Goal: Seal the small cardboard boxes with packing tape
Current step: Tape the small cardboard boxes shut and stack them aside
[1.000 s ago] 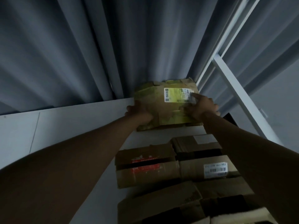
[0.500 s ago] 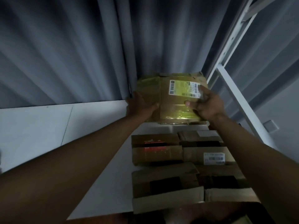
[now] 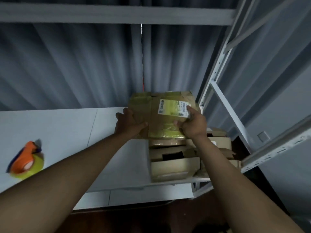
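While both hands (image 3: 161,125) grip it, the taped box (image 3: 161,115) hides their fingers.

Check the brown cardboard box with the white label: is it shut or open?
Shut. The brown cardboard box, gripped by the left hand and right hand, has flaps flat under yellowish tape; no opening shows.

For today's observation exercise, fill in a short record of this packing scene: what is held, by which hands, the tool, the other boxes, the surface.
held item: taped cardboard box with a shipping label
left hand: grips the box's left side
right hand: grips its right side, one finger on the label
tool: orange tape dispenser, far left on the white table
other boxes: open cardboard boxes below the held one
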